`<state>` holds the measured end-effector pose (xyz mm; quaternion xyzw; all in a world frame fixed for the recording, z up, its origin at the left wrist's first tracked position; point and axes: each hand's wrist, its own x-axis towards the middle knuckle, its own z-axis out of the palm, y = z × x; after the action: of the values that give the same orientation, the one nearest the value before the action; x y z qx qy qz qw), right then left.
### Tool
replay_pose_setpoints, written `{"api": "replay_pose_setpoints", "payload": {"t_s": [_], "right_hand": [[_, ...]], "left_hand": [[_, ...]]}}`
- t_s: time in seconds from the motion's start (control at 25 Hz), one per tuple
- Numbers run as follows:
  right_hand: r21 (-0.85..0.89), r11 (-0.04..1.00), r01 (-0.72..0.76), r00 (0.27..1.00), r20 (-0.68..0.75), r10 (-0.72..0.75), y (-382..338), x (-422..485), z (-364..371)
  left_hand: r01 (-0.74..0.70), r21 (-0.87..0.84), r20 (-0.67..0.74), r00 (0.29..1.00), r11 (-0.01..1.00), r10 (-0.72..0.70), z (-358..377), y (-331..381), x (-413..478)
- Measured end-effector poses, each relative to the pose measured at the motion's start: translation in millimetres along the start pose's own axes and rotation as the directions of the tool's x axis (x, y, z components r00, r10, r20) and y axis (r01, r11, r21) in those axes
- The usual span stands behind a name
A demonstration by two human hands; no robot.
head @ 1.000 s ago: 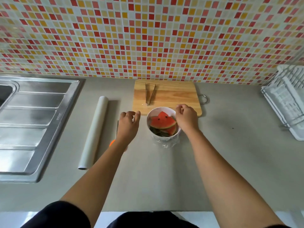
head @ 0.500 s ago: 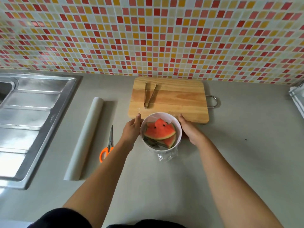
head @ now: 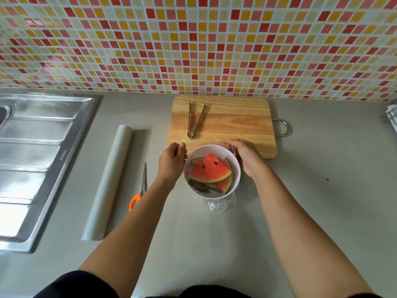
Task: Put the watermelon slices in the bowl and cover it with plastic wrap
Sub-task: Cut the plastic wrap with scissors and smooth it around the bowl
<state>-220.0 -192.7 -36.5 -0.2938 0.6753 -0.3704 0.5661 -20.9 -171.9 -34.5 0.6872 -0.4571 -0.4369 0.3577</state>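
Note:
A white bowl (head: 235, 168) stands on the grey counter just in front of the wooden cutting board (head: 236, 121). Watermelon slices (head: 209, 171) lie inside it. A clear sheet of plastic wrap (head: 221, 205) lies over the bowl and bunches at its near side. My left hand (head: 173, 161) is at the bowl's left rim, fingers pinched on the wrap's edge. At the right rim my right hand (head: 246, 155) pinches the other edge of the wrap. The roll of plastic wrap (head: 109, 179) lies to the left.
Metal tongs (head: 195, 121) rest on the cutting board. Orange-handled scissors (head: 139, 188) lie between the roll and my left arm. A steel sink drainboard (head: 36, 151) fills the left side. A white rack edge (head: 392, 117) shows far right. The tiled wall backs the counter.
Both hands have shifted from flanking the bowl to its far rim corners, pulling the wrap's edges. The camera has tilted, so the bowl sits lower in view.

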Motion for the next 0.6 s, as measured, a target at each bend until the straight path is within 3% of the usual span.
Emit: {"api": "replay_pose_setpoints", "payload": {"t_s": [0.12,0.2,0.4,0.52,0.6], "right_hand": [[0.019,1.0,-0.02,1.0,-0.002,0.02,-2,3,4],[-0.055,0.998,-0.009,1.0,-0.008,0.008,-3,3,6],[-0.103,0.994,-0.042,0.999,0.009,0.044,-5,6,10],[-0.08,0.991,-0.111,0.993,0.018,0.113,-6,5,12],[-0.17,0.979,-0.112,0.993,0.017,0.116,-5,9,13]], "left_hand": [[-0.05,0.072,-0.043,0.998,0.996,0.053,1,-1,-3],[-0.035,0.049,-0.034,0.999,0.998,0.036,3,-2,-3],[0.162,-0.156,0.074,0.986,0.974,-0.152,-1,0,1],[0.06,-0.006,-0.02,0.998,0.998,-0.06,4,2,0],[0.018,0.037,-0.058,0.998,0.999,-0.016,7,3,-1]]}}
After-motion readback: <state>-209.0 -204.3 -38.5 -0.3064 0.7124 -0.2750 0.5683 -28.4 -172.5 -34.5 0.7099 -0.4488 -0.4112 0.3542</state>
